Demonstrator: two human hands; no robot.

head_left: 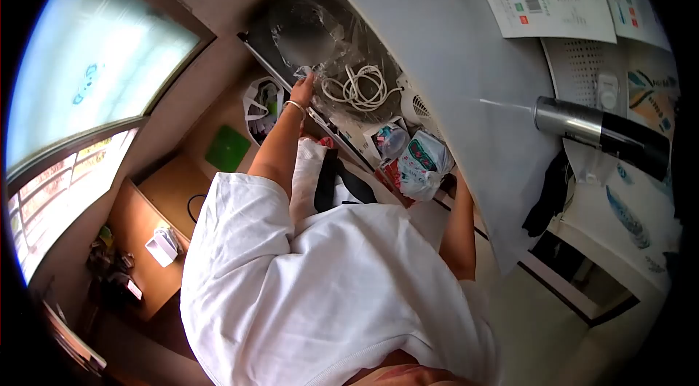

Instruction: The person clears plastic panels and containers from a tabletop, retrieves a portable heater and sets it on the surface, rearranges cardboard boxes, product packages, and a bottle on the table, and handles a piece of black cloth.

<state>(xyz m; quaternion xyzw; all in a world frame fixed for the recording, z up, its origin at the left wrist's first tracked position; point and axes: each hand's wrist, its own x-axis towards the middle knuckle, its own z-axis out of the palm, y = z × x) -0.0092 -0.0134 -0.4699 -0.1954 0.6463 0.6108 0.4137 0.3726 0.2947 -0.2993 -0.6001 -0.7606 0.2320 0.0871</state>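
My left hand (pixel 303 89), with a bracelet on its wrist, reaches to the edge of a clear plastic sheet (pixel 342 22) spread over a large dark item. Its fingers are closed at the sheet's crumpled edge and seem to pinch it. A coiled white cable (pixel 362 89) lies on the plastic to the right of this hand. My right hand (pixel 460 181) hangs low beside the grey tabletop edge, near a white plastic bag (pixel 421 168) with green print. The tabletop hides most of its fingers, so its grip does not show.
A white slatted device (pixel 418 105) and a small box (pixel 389 140) sit near the bag. Left of the plastic are a bag (pixel 262 106) and a green mat (pixel 228 148). On the grey tabletop (pixel 437 29) lies a black-and-silver cylinder (pixel 601 135). A wooden desk (pixel 145 240) stands by the window.
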